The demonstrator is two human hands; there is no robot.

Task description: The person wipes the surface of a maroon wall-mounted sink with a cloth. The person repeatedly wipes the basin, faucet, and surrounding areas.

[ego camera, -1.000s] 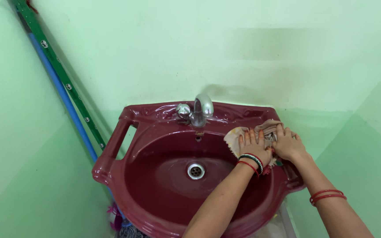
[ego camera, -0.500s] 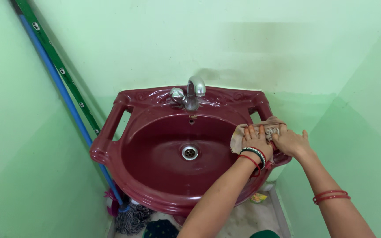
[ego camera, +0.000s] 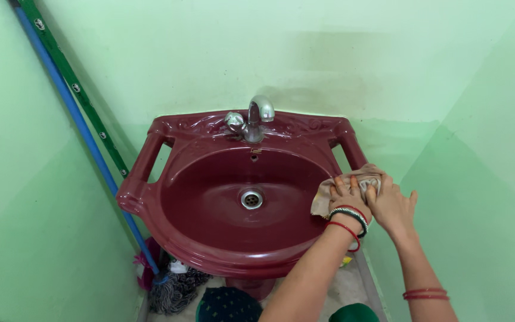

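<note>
Fingers of my left hand (ego camera: pixel 348 200) and right hand (ego camera: pixel 391 206) pressed flat, together, on beige cloth (ego camera: pixel 353 182) at maroon sink's (ego camera: pixel 210 250) right rim; bowl looks clean, right edge seemingly still unfinished.

I'm looking down into a corner with pale green walls (ego camera: pixel 341 53), darker green along the lower part; a blue pole (ego camera: pixel 84 137) and a green pole (ego camera: pixel 75 89) lean at left, a mop head (ego camera: pixel 174 292) sits on the pale floor (ego camera: pixel 341 289), light soft and even
</note>
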